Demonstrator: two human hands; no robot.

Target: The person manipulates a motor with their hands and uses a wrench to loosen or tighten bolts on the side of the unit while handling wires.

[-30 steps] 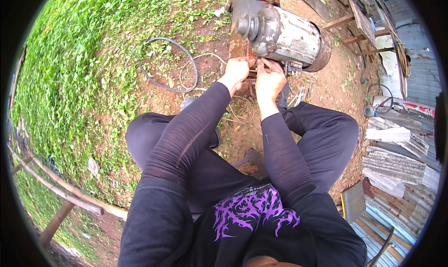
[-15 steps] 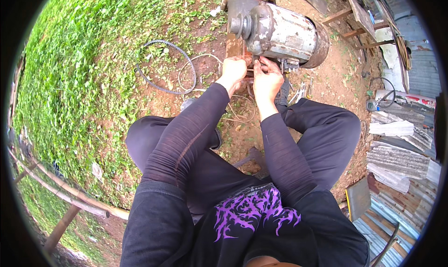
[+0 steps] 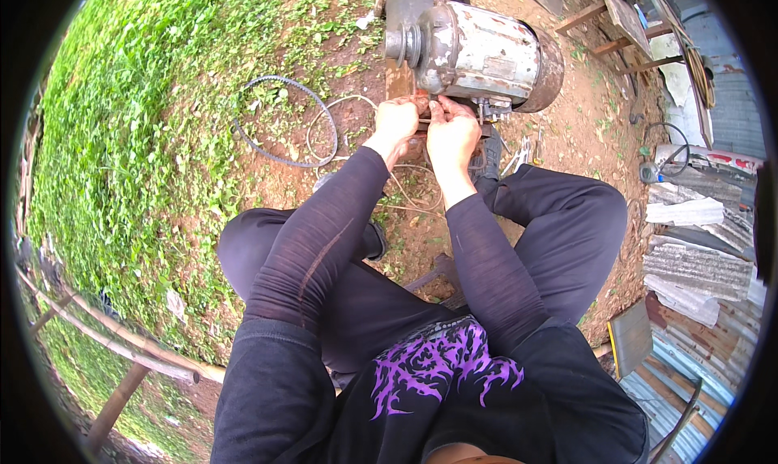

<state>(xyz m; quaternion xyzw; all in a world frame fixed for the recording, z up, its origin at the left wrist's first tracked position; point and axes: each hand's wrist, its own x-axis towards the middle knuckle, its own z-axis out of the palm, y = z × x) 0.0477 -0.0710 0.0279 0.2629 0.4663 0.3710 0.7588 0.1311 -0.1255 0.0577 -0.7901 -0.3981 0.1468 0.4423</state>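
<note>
A rusty, flaking electric motor (image 3: 493,52) with a pulley (image 3: 401,46) sits on a rusted, orange-brown steel base (image 3: 399,78). My left hand (image 3: 395,124) and my right hand (image 3: 450,136) are close together just below the motor, fingers pinched at the base beside a small bracket with bolts (image 3: 491,107). What they grip is too small and hidden to name. A black toothed belt (image 3: 290,160) lies in a loop on the ground to the left, with a beige cable (image 3: 361,98) looped beside it.
I sit cross-legged on dirt and grass (image 3: 138,107). Metal tools (image 3: 523,152) lie right of my foot. A wooden stand (image 3: 624,18), corrugated sheets (image 3: 693,269) and a flat board (image 3: 628,334) line the right side. Bamboo poles (image 3: 162,359) run along the lower left.
The motor and both hands appear slightly further left and up in the picture, while the right-side sheets appear further right. My hands keep pinching at the base below the motor.
</note>
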